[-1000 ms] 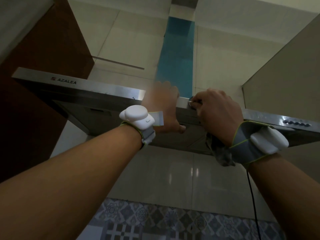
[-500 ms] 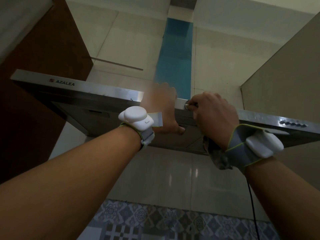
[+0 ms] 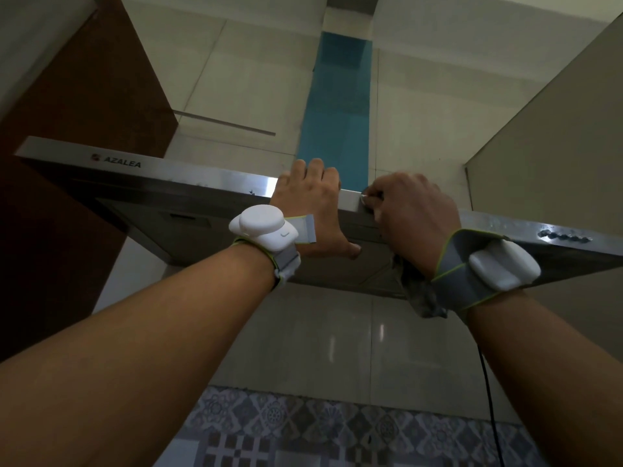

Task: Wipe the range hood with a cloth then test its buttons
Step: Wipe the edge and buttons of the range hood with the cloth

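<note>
Seen from the head camera, the left hand (image 3: 310, 210) grips the front edge of the range hood (image 3: 141, 170) near its middle, fingers over the top and thumb beneath. Just beside it, the right hand (image 3: 414, 217) curls against the same edge, apparently clutching the cloth (image 3: 423, 299), which hangs below. The buttons (image 3: 563, 235) sit near the edge's right end.

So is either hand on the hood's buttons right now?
No, the left hand grips the range hood by its front edge and the right hand, holding the cloth, sits beside it, both apart from the buttons.
</note>
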`<state>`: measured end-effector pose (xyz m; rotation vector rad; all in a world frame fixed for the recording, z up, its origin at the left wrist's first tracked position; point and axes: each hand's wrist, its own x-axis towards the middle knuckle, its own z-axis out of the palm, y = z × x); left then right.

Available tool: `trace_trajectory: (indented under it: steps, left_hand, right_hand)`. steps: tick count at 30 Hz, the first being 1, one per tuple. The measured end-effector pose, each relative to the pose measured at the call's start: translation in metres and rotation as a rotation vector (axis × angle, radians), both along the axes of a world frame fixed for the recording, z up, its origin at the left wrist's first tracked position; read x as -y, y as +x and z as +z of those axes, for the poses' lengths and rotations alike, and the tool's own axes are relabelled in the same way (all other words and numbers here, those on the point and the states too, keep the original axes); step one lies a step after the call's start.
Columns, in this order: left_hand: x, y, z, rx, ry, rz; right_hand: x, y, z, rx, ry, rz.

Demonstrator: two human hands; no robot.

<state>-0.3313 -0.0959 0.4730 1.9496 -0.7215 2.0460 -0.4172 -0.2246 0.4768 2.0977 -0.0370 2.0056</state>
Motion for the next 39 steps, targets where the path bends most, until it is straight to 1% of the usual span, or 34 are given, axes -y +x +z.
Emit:
trace_trajectory:
  steps: [5, 10, 14, 17, 19, 21, 23, 29, 31, 35, 39]
  left_hand:
    - [-0.004, 0.0, 0.001, -0.002, 0.023, -0.012]
    - [-0.002, 0.003, 0.002, 0.016, 0.006, 0.006]
    - [0.002, 0.006, 0.001, 0.007, 0.001, 0.02]
    - [0.005, 0.003, 0.002, -0.014, -0.019, 0.025]
    - [0.004, -0.001, 0.001, -0.038, -0.017, 0.022]
    - [0.0, -0.002, 0.001, -0.047, 0.004, 0.013]
    - [-0.006, -0.003, 0.001, -0.047, 0.028, -0.003]
    - [-0.01, -0.008, 0.001, -0.073, 0.05, -0.01]
    - [-0.007, -0.009, 0.001, -0.077, 0.038, 0.001]
    - [-0.004, -0.009, 0.001, -0.072, 0.04, 0.019]
    - [-0.005, -0.009, 0.001, -0.064, 0.04, 0.017]
  right_hand:
    - [0.007, -0.003, -0.008, -0.024, -0.025, -0.027]
    - [0.02, -0.021, 0.006, -0.044, 0.037, 0.002]
    - [0.014, -0.022, 0.015, -0.106, 0.072, -0.13]
    - [0.005, -0.018, 0.025, -0.115, 0.037, -0.218]
    - [-0.003, -0.018, 0.033, -0.189, 0.017, -0.244]
    - [-0.013, -0.022, 0.042, -0.315, -0.025, -0.177]
    - [-0.019, -0.035, 0.047, -0.389, -0.018, -0.042]
    - [0.0, -0.051, 0.036, -0.335, 0.023, 0.05]
    - [0.006, -0.046, 0.028, -0.315, 0.05, 0.043]
    - [0.023, -0.034, 0.021, -0.216, 0.096, 0.053]
    - [0.024, -0.027, 0.017, -0.139, 0.103, 0.051]
